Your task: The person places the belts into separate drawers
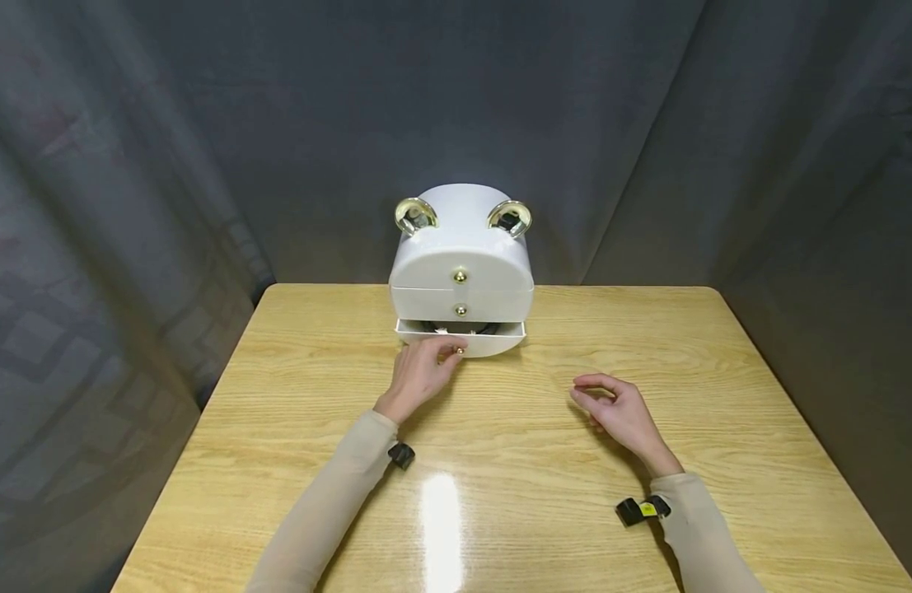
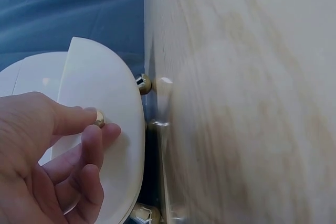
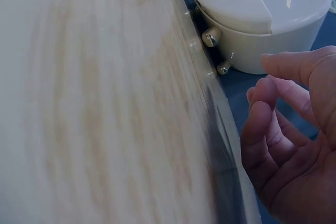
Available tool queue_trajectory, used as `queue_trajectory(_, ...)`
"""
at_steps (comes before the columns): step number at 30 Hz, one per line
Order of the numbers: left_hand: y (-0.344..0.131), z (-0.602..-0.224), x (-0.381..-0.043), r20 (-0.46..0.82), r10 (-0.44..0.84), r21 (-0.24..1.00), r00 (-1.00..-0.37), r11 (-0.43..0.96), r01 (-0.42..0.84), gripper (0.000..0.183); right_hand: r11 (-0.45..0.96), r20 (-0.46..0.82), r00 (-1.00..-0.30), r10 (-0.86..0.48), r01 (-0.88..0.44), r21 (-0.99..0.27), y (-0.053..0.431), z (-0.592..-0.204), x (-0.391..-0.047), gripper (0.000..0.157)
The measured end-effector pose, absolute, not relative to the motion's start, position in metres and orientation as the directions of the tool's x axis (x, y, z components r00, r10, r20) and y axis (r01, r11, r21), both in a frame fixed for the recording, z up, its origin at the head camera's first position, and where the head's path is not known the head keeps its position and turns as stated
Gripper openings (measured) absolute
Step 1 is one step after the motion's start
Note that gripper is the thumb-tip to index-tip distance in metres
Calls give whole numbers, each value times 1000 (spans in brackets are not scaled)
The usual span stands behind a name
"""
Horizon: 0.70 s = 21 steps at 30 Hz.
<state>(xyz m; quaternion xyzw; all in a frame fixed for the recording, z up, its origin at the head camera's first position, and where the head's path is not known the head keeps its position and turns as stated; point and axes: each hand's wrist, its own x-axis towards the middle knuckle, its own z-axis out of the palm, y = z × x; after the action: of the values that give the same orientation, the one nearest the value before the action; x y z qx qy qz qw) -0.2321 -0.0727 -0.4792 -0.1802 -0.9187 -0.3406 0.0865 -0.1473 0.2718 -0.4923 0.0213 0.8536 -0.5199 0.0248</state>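
Observation:
A white rounded jewelry box (image 1: 461, 222) with two gold-rimmed ears stands at the far side of the table. Its bottom drawer (image 1: 494, 344) is pulled partly out, and something dark shows inside. My left hand (image 1: 420, 372) pinches that drawer's gold knob (image 2: 100, 119) between thumb and fingers. Two upper drawers, each with a gold knob, look closed. To the right of the box, my right hand (image 1: 623, 413) hovers over the table with loosely bent fingers and nothing in it. Short gold feet (image 3: 211, 36) under the box appear in the right wrist view.
The light wooden table (image 1: 530, 461) carries a bright glare streak near its front. Dark grey curtains (image 1: 337, 123) hang behind and on both sides. Black wrist cameras (image 1: 401, 455) are strapped at each sleeve.

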Motion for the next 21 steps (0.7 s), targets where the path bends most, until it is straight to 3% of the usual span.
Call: queue_trajectory(21, -72, -480, -241, 268, 261, 604, -928, 705, 372, 21, 467, -61, -998, -20, 45, -883, 269, -496, -147, 37)
